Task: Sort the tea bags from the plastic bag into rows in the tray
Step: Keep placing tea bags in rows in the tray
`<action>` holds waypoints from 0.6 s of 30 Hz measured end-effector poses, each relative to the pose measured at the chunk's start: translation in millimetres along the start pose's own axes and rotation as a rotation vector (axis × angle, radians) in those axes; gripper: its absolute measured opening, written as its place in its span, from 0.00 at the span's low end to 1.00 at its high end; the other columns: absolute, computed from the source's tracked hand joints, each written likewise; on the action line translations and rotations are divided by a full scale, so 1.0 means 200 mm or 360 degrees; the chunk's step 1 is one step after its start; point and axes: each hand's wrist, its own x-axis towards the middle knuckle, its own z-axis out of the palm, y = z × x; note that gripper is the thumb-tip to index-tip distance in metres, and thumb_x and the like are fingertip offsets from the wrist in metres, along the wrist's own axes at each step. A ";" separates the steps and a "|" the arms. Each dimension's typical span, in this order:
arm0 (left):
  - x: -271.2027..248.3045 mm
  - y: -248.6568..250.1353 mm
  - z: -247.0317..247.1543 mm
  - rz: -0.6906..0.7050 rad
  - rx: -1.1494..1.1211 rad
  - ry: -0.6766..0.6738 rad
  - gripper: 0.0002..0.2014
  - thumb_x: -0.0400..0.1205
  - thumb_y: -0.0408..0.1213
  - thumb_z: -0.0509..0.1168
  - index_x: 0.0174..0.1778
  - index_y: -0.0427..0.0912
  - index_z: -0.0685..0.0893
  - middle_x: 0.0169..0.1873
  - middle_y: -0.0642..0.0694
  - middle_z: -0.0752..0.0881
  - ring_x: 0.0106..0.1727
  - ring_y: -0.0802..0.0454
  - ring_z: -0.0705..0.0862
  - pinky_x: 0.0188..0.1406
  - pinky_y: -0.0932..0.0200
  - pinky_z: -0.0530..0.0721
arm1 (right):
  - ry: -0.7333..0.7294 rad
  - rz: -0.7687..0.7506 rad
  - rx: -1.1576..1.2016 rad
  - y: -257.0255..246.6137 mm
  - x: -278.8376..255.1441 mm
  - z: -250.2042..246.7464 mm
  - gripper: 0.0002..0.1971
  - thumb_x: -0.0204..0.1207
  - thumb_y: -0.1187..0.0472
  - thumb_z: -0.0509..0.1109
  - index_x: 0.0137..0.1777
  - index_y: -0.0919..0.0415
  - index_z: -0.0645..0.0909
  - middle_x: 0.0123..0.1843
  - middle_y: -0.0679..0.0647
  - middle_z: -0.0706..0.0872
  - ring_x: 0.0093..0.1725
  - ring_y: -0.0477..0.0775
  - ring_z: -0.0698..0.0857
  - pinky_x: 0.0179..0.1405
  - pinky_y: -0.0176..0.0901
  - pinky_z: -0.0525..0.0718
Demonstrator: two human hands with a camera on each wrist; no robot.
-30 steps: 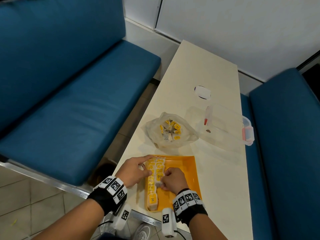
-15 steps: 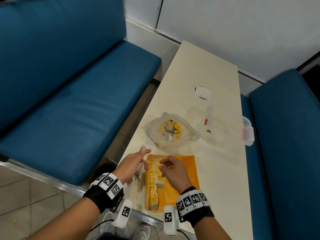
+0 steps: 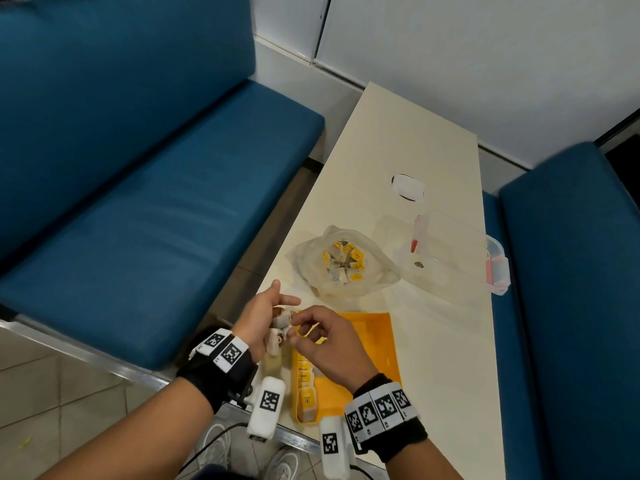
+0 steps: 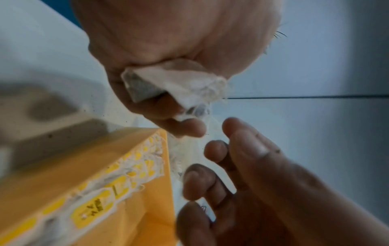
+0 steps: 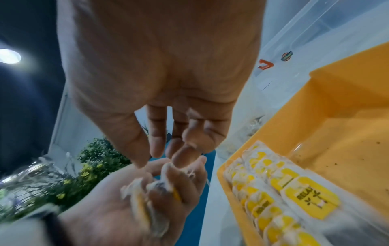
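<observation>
One tray [image 3: 375, 344], one plastic bag [image 3: 374, 271], one clear box [image 3: 460, 268], two benches [image 3: 138, 202].

A long cream table [image 3: 408, 161] stands between two blue padded benches [image 3: 156, 216] [image 3: 571, 289], its far end against white wall panels [image 3: 450, 57]; beige floor tiles [image 3: 52, 403] lie beneath

My left hand [image 3: 263, 317] is cupped, fingers curled; my right hand [image 3: 329, 341] reaches toward it, fingertips pinching together.
</observation>
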 end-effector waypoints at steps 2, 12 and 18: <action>0.01 0.01 0.00 -0.0027 -0.0061 0.0048 0.29 0.90 0.59 0.53 0.56 0.37 0.89 0.31 0.38 0.85 0.30 0.44 0.83 0.34 0.53 0.82 | -0.0104 -0.0145 -0.0166 -0.01 -0.01 0.02 0.15 0.72 0.66 0.75 0.55 0.48 0.84 0.47 0.47 0.82 0.37 0.42 0.80 0.42 0.34 0.81; 0.02 0.04 0.02 -0.0046 -0.0183 0.0056 0.28 0.90 0.57 0.54 0.53 0.37 0.90 0.27 0.39 0.86 0.28 0.45 0.86 0.27 0.59 0.81 | -0.0066 -0.0712 -0.0746 0.02 0.07 0.07 0.08 0.76 0.60 0.69 0.51 0.53 0.88 0.54 0.43 0.74 0.46 0.46 0.78 0.40 0.41 0.80; 0.02 0.01 -0.02 0.0240 0.0092 -0.0203 0.24 0.88 0.59 0.57 0.58 0.45 0.91 0.36 0.48 0.85 0.31 0.54 0.80 0.36 0.56 0.74 | 0.0311 0.0006 0.0154 0.00 0.12 -0.03 0.03 0.74 0.69 0.76 0.43 0.62 0.86 0.37 0.54 0.87 0.34 0.47 0.85 0.36 0.38 0.82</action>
